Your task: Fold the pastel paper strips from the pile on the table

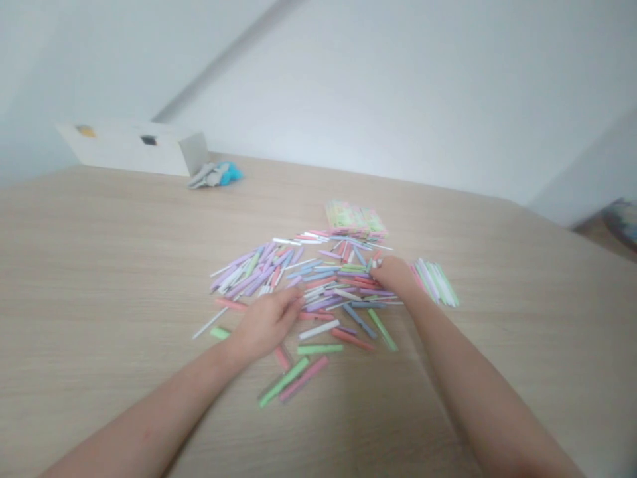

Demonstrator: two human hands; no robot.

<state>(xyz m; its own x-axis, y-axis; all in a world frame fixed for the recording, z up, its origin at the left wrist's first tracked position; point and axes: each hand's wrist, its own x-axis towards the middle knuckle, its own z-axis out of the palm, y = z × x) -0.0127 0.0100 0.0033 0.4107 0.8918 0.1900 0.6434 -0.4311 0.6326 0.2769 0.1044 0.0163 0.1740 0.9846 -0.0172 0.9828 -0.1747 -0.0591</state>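
Observation:
A loose heap of pastel paper sticks [303, 285] in lilac, pink, green, blue and white lies spread on the wooden table [99, 279]. My left hand [266, 323] rests on the heap's near edge with its fingers curled together. My right hand [395, 277] lies on the right part of the heap, its fingertips among pink and lilac sticks. Neither hand clearly shows a held stick. Several green and pink sticks [284, 382] lie apart, close to my left wrist.
A tidy group of green and pink sticks [434, 282] lies to the right of the heap. Behind it stands a flat stack of patterned paper strips [355, 220]. A white box [132, 147] and a grey and blue cloth [215, 174] sit at the far edge, against a white wall.

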